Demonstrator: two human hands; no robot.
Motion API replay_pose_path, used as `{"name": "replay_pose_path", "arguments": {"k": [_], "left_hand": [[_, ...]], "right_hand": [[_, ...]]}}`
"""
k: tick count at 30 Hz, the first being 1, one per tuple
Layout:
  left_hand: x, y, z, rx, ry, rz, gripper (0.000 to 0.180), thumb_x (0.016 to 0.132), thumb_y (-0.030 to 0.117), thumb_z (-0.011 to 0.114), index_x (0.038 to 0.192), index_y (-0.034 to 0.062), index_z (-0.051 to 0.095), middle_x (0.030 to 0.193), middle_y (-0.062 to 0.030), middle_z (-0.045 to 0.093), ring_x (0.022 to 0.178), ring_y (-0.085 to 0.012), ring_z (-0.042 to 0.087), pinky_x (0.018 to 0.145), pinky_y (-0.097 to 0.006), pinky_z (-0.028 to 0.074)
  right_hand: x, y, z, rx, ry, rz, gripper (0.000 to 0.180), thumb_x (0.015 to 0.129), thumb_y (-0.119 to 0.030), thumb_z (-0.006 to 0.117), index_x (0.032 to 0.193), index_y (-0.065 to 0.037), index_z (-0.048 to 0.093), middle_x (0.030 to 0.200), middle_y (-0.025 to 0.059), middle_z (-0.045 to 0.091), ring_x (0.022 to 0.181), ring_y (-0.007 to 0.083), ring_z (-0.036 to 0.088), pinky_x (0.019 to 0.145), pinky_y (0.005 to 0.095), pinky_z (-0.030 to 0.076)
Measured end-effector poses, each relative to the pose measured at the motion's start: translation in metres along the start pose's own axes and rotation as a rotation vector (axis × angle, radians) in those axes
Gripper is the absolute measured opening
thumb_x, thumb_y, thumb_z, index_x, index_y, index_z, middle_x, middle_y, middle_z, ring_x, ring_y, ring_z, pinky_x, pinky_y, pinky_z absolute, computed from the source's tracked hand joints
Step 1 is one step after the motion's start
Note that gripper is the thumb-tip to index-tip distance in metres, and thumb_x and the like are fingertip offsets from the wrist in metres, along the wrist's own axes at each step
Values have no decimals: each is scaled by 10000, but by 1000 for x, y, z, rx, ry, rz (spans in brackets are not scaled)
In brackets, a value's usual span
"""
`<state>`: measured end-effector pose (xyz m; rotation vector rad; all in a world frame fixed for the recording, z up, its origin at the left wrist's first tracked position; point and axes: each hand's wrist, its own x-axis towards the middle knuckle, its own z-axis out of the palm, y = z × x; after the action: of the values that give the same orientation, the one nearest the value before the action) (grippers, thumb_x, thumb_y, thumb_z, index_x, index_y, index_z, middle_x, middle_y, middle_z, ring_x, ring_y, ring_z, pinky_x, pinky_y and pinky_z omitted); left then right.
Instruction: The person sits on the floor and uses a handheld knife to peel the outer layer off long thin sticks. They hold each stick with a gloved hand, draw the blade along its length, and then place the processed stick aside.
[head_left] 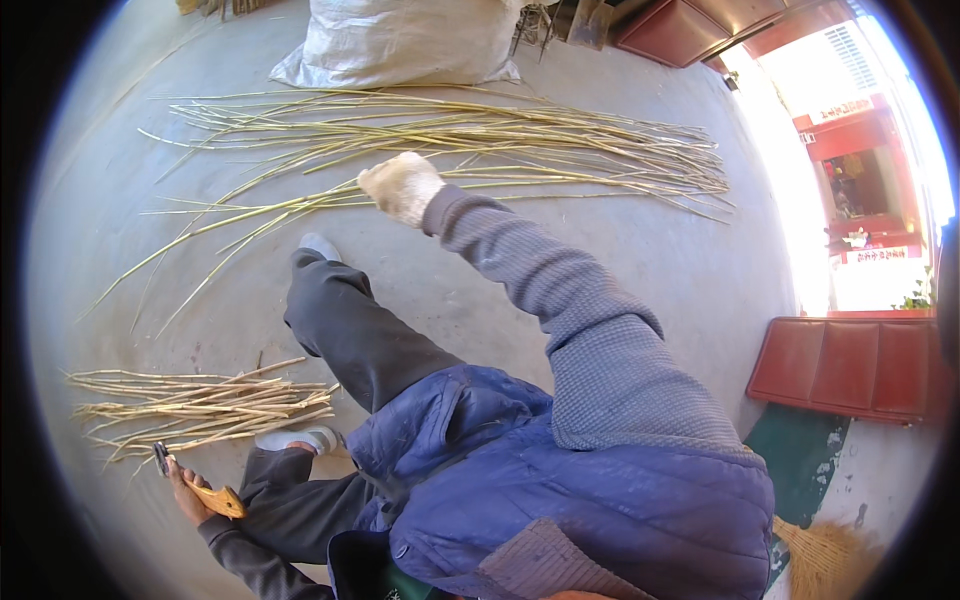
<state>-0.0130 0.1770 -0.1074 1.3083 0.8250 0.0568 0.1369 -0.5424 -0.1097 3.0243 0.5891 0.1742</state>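
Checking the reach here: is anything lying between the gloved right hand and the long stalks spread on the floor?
Nothing visible. The right hand is already at the long stalks, with only bare concrete floor around it.

Right hand (401,187): fuzzy off-white cloth glove, matt, over a grey waffle-knit sleeve (570,300). Left hand (188,492): bare, gripping a tool (200,483) with smooth orange wood handle, dark metal tip. Long stalks (450,140) and short stalks (200,405): dry, pale yellow, fibrous. Floor (620,240): rough grey concrete. Sack (400,40): woven white plastic. Jacket (600,500): quilted blue cloth, slight sheen.

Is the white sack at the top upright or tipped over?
Upright: the white sack stands bulging on the floor behind the long stalks; its top is out of view.
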Motion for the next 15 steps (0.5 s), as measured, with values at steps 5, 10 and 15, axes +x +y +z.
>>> {"name": "replay_pose_path", "arguments": {"k": [5,10,15], "left_hand": [[2,-4,-6,20,-39,-55,204,1031,401,743,986,225,649,684,115,384,516,-12,321,453,-187,294],[-9,-22,-4,211,2,96,515,1084,424,631,1493,111,637,1061,8,614,865,-96,581,719,-259,509],[-72,20,63,63,125,48,294,1019,367,755,1136,104,695,749,34,556,579,-79,527,504,-215,433]], "right_hand": [[33,-11,8,-69,-53,7,125,919,-98,632,1032,-118,681,915,93,763,871,266,776,682,394,580],[70,28,34,-154,156,-33,55,861,-139,693,817,-168,709,781,79,740,719,266,752,551,460,532],[130,52,-14,-370,-43,419,179,951,-154,601,1089,-110,706,1088,166,801,1005,350,791,824,499,623]]}}
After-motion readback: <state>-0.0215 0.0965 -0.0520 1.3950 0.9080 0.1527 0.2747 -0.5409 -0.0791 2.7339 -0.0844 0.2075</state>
